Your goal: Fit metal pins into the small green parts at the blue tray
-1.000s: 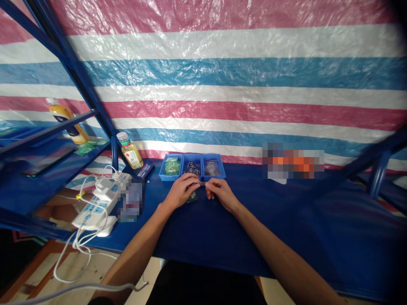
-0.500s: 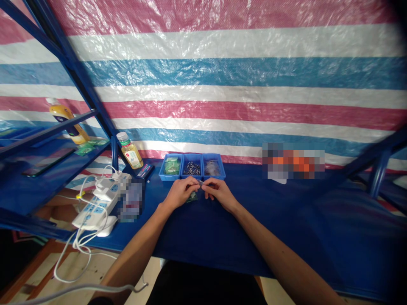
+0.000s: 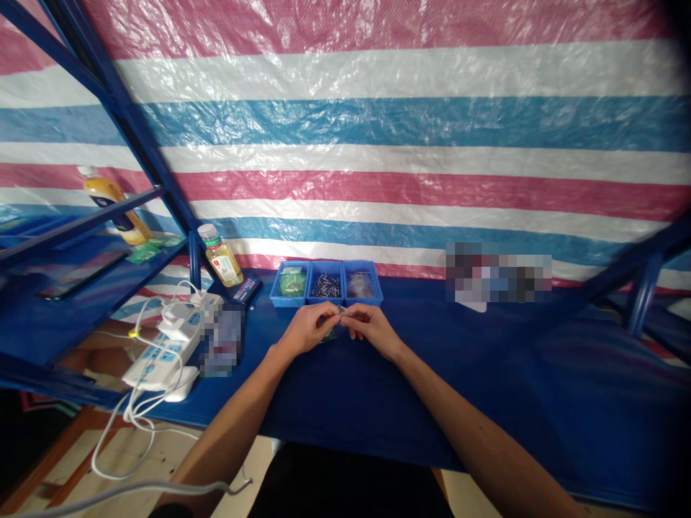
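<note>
Left hand [image 3: 307, 327] and right hand [image 3: 373, 329] meet just before the blue plastic three-compartment tray [image 3: 326, 263]. Both pinch narrowly on a tiny metal part [image 3: 341, 310].

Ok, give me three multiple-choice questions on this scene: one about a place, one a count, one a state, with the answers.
1. Which of the blue bins holds the small metal pieces? A left, B middle, C right.
2. How many blue bins stand in the row? A three, B four, C five.
3. What are the left hand and right hand doing? A lying flat apart, B reaching into a bin, C pinching a small thing together.

1 B: the pieces fill the middle bin.
2 A: three sit side by side.
3 C: the fingertips meet on it, in front of the bins.
</note>
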The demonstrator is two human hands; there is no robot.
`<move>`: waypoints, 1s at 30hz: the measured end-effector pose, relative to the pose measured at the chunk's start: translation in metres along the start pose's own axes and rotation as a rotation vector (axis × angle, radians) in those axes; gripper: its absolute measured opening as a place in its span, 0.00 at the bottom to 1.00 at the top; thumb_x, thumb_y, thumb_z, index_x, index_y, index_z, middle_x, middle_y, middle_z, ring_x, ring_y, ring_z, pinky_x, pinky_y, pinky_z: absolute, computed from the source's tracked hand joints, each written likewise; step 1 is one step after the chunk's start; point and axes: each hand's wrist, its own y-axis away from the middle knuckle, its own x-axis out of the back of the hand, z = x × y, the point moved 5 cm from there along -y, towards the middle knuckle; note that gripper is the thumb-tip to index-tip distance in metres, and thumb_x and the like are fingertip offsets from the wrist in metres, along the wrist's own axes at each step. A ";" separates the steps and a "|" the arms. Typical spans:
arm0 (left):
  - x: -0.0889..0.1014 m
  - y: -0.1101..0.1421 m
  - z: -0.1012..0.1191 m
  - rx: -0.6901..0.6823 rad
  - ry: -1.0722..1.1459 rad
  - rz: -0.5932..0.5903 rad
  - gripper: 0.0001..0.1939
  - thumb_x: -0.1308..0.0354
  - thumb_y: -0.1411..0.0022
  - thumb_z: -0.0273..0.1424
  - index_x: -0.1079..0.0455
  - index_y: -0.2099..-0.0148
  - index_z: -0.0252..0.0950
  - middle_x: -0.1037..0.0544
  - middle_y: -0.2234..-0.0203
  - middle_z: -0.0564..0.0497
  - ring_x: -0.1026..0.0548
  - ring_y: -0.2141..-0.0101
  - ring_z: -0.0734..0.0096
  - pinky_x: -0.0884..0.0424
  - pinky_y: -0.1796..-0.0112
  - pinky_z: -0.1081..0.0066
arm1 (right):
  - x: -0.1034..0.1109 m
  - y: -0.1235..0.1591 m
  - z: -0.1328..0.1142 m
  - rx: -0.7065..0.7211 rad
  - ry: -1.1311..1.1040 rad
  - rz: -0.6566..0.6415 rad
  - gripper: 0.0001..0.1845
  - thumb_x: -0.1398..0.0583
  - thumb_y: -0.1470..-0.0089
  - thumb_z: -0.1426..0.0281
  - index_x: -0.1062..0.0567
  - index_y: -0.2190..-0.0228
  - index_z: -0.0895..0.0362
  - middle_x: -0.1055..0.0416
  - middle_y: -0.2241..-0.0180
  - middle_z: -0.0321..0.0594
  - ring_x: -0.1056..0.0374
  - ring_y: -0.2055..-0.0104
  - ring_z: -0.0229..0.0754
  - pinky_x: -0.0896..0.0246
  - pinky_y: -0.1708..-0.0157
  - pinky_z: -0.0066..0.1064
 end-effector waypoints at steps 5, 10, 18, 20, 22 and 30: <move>-0.002 0.001 0.000 0.004 0.069 0.037 0.13 0.48 0.25 0.36 0.31 0.44 0.37 0.20 0.60 0.49 0.24 0.67 0.71 0.30 0.64 0.73 | 0.001 0.000 0.003 -0.007 0.004 0.017 0.18 0.29 0.48 0.54 0.21 0.68 0.56 0.28 0.78 0.33 0.35 0.80 0.35 0.47 0.81 0.27; 0.007 0.001 0.002 -0.097 0.026 0.149 0.16 0.54 0.23 0.32 0.27 0.45 0.38 0.22 0.52 0.44 0.24 0.53 0.64 0.28 0.50 0.65 | 0.000 -0.001 0.003 -0.027 -0.030 0.021 0.19 0.29 0.47 0.54 0.25 0.65 0.56 0.28 0.79 0.31 0.36 0.82 0.34 0.51 0.82 0.27; 0.002 0.001 -0.004 -0.145 -0.015 0.150 0.10 0.41 0.29 0.36 0.20 0.54 0.40 0.24 0.50 0.44 0.24 0.53 0.64 0.25 0.56 0.68 | -0.001 0.002 -0.002 -0.032 -0.081 0.003 0.26 0.28 0.49 0.55 0.30 0.55 0.53 0.23 0.73 0.31 0.33 0.81 0.36 0.49 0.81 0.26; 0.003 0.000 -0.003 -0.160 -0.040 0.169 0.10 0.41 0.29 0.37 0.20 0.55 0.40 0.24 0.50 0.43 0.24 0.50 0.62 0.25 0.51 0.64 | -0.001 0.002 -0.004 -0.012 -0.071 -0.012 0.21 0.30 0.45 0.54 0.27 0.58 0.54 0.24 0.73 0.33 0.34 0.81 0.35 0.49 0.81 0.26; 0.004 0.000 -0.003 -0.169 -0.049 0.177 0.10 0.41 0.28 0.37 0.20 0.56 0.40 0.22 0.52 0.43 0.24 0.50 0.62 0.27 0.48 0.62 | 0.000 0.002 -0.004 0.000 -0.072 -0.018 0.19 0.31 0.44 0.54 0.25 0.61 0.55 0.25 0.74 0.34 0.36 0.81 0.34 0.50 0.81 0.27; -0.003 -0.001 -0.010 -0.036 0.067 0.080 0.10 0.39 0.30 0.37 0.23 0.53 0.38 0.18 0.62 0.49 0.21 0.63 0.68 0.27 0.59 0.70 | 0.001 0.002 -0.003 0.012 0.002 0.039 0.18 0.29 0.48 0.53 0.22 0.67 0.54 0.37 0.80 0.29 0.46 0.80 0.34 0.55 0.79 0.28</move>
